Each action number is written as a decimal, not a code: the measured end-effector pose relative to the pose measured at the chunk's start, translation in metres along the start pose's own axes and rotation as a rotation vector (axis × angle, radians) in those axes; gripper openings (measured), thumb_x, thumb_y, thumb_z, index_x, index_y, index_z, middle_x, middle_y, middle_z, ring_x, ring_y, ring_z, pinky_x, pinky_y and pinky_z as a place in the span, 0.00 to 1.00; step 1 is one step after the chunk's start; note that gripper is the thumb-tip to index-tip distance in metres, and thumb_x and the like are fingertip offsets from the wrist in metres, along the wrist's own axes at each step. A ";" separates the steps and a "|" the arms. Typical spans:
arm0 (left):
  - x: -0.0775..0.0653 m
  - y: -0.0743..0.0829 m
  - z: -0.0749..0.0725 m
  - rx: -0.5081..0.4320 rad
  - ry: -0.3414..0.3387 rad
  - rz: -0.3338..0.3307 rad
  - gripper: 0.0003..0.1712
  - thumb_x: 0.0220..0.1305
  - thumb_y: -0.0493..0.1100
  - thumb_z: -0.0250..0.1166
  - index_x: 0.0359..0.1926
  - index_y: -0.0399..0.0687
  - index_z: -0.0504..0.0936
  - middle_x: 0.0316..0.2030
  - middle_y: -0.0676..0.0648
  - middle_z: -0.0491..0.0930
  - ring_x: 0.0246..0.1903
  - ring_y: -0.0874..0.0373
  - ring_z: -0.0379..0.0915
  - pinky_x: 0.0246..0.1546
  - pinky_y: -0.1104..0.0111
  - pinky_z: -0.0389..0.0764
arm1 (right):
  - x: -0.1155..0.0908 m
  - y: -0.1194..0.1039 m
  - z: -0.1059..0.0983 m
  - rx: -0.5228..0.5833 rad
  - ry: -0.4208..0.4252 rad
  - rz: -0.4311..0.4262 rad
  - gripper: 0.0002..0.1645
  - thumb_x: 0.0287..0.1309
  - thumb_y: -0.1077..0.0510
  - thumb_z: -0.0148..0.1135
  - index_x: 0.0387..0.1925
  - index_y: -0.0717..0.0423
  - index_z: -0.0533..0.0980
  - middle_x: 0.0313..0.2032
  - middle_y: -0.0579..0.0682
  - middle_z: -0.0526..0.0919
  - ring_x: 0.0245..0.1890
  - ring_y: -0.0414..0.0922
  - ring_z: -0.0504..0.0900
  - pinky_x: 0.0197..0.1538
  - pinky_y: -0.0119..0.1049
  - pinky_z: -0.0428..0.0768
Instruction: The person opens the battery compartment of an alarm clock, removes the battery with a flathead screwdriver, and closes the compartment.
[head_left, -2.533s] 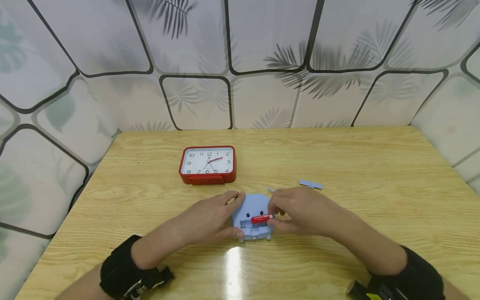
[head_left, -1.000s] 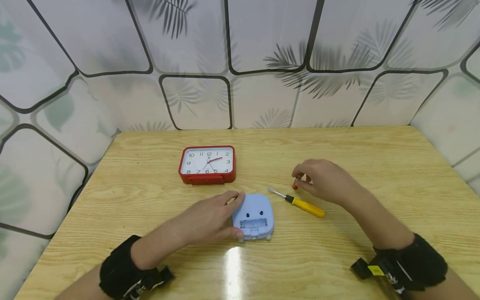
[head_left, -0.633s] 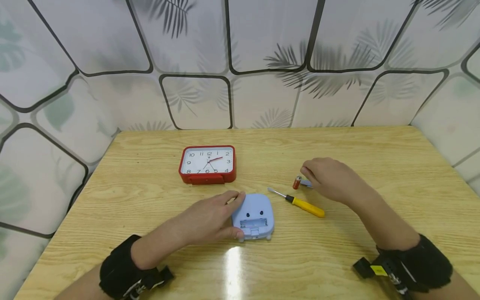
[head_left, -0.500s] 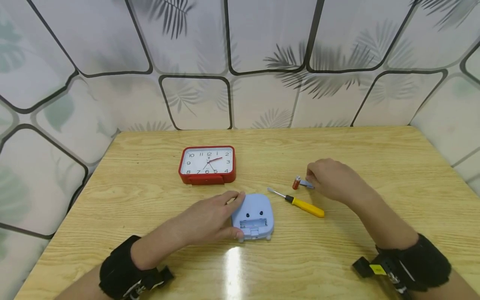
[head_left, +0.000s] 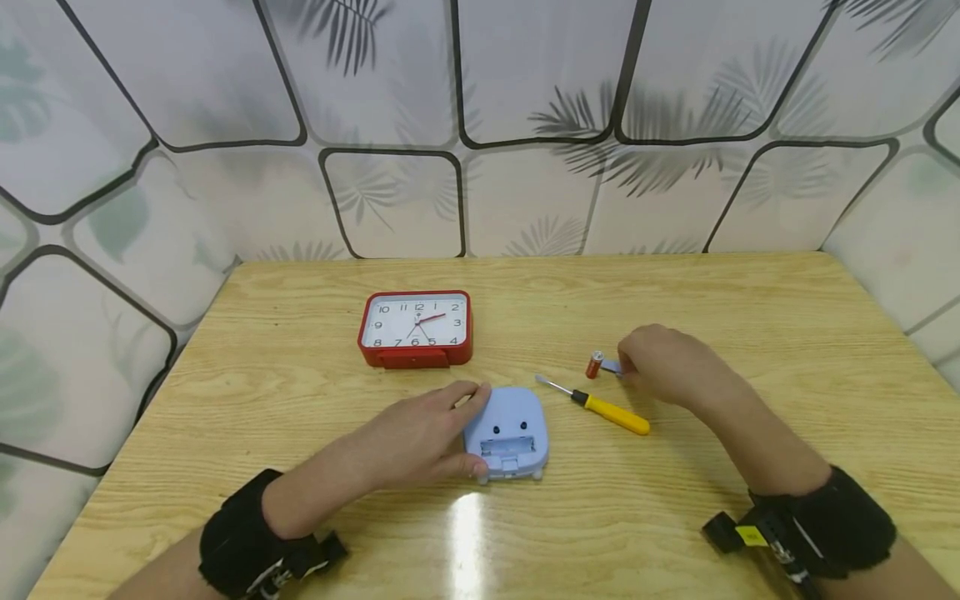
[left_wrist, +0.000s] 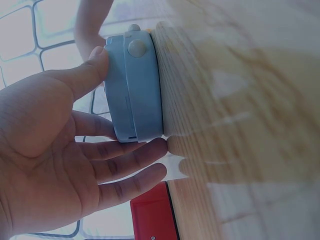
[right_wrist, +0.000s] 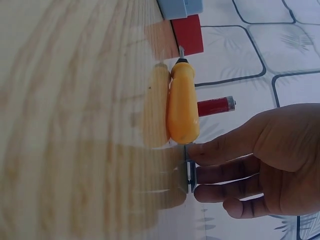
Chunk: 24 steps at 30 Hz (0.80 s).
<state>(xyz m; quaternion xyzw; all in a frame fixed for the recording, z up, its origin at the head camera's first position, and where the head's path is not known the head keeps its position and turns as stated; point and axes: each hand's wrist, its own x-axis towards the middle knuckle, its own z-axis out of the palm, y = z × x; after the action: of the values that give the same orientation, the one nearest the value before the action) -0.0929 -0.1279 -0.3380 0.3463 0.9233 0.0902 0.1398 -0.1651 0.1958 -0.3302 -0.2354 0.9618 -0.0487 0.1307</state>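
My left hand grips the edge of a light blue clock that lies back up, its battery compartment uncovered. The left wrist view has the thumb on the upper side of the clock and fingers along its rim. Farther right, my right hand pinches the right end of a flat blue battery cover low over the table. Seen from the right wrist, the cover is at the thumb and fingertips. A red battery stands upright just left of it.
Between the clock and the right hand lies a yellow-handled screwdriver, its tip pointing to the back left. A red alarm clock is behind the left hand. The wooden table ends at a patterned backdrop.
My right hand lifted the red battery out of the blue clock, stood it on the table and let go. It then moved right to the battery cover. The left hand stayed put.
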 end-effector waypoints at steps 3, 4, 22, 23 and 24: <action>0.000 0.000 0.000 -0.001 0.002 0.001 0.53 0.62 0.69 0.62 0.76 0.41 0.58 0.72 0.40 0.64 0.67 0.48 0.67 0.65 0.56 0.73 | 0.000 0.000 0.000 -0.012 0.000 -0.006 0.08 0.60 0.63 0.67 0.25 0.54 0.79 0.26 0.45 0.77 0.25 0.42 0.71 0.27 0.34 0.71; 0.000 0.000 0.000 -0.002 0.002 0.001 0.53 0.62 0.69 0.62 0.76 0.41 0.58 0.72 0.40 0.64 0.67 0.48 0.67 0.65 0.56 0.73 | -0.001 0.000 0.001 -0.017 0.000 -0.007 0.08 0.60 0.63 0.67 0.25 0.54 0.79 0.26 0.45 0.77 0.25 0.42 0.70 0.27 0.34 0.71; 0.001 0.000 0.000 0.004 -0.003 -0.006 0.53 0.62 0.69 0.61 0.76 0.42 0.58 0.72 0.40 0.64 0.68 0.48 0.67 0.64 0.56 0.73 | -0.029 -0.024 -0.020 -0.005 0.008 -0.102 0.14 0.53 0.62 0.67 0.19 0.48 0.73 0.21 0.41 0.72 0.22 0.39 0.67 0.26 0.33 0.67; 0.001 0.000 0.000 0.005 -0.002 -0.005 0.53 0.62 0.69 0.61 0.76 0.42 0.58 0.72 0.40 0.64 0.68 0.48 0.67 0.64 0.56 0.73 | -0.030 -0.027 -0.021 -0.013 0.021 -0.124 0.13 0.52 0.63 0.67 0.19 0.47 0.73 0.21 0.40 0.73 0.22 0.39 0.67 0.27 0.33 0.68; 0.000 0.000 0.001 0.005 -0.001 -0.005 0.53 0.62 0.69 0.62 0.76 0.42 0.59 0.72 0.40 0.64 0.68 0.48 0.67 0.64 0.56 0.74 | -0.030 -0.030 -0.021 -0.019 0.037 -0.150 0.14 0.51 0.64 0.66 0.18 0.46 0.73 0.21 0.39 0.73 0.23 0.38 0.67 0.27 0.32 0.68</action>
<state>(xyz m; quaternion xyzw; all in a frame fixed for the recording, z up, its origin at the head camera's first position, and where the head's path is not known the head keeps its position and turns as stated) -0.0930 -0.1274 -0.3386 0.3445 0.9242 0.0874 0.1394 -0.1321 0.1841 -0.2989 -0.3070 0.9442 -0.0533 0.1068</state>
